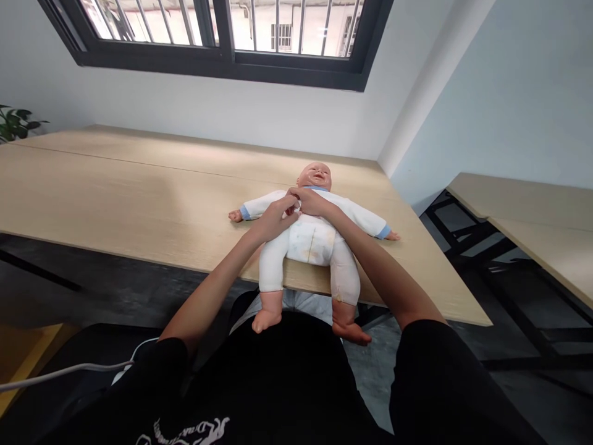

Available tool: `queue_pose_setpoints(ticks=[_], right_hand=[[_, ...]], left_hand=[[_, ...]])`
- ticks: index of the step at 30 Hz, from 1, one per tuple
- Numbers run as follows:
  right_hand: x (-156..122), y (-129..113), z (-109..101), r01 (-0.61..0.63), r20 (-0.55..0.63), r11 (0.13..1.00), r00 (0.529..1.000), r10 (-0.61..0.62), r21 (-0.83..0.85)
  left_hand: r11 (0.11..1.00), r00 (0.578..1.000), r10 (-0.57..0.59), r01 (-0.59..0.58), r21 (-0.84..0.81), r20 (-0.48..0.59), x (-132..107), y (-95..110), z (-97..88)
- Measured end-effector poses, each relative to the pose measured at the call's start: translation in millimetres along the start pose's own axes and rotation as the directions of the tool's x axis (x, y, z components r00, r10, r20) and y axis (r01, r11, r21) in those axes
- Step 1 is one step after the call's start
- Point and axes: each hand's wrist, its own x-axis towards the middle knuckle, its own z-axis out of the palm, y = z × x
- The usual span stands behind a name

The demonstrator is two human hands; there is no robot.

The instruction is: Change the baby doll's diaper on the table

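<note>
A baby doll [319, 179] lies on its back near the table's front edge, arms spread, legs hanging over the edge. It wears a white shirt [360, 213] with blue collar and cuffs, and a printed diaper [311, 244]. On the doll's chest, my left hand [278, 217] is closed with its fingertips pinching the shirt front. My right hand [311, 201] bends over the chest from the other side, its fingers closed at the same spot and meeting the left ones. The bit of cloth between the fingers is mostly hidden.
The wooden table [152, 204] stretches far to the left beneath a barred window [222, 62]. A second table [532, 204] stands at the right across a gap. At the lower left are a dark chair [92, 346] and a white cable [69, 369]. A plant [18, 123] shows at far left.
</note>
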Motion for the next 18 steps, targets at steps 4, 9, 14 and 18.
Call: queue_pose_setpoints(ticks=[4,9,14,18], right_hand=[[-0.7,1.9,0.5,0.011,-0.003,1.0,1.0,-0.011,-0.007],[-3.3,3.4,-1.4,0.095,0.023,0.995,0.995,-0.096,0.029],[-4.4,1.2,-3.6,0.046,0.057,0.997,0.997,-0.049,0.054],[-5.6,-2.2,-2.0,-0.026,0.012,0.998,1.0,0.025,0.055]], left_hand=[[0.999,0.997,0.04,-0.041,0.013,0.066,1.6,0.7,-2.2],[0.999,0.991,0.029,-0.031,0.016,0.13,7.4,5.8,-0.5],[0.988,0.993,-0.113,0.109,0.109,0.032,6.0,18.0,7.8],[0.948,0.983,-0.175,0.155,0.278,0.048,0.7,31.2,10.6]])
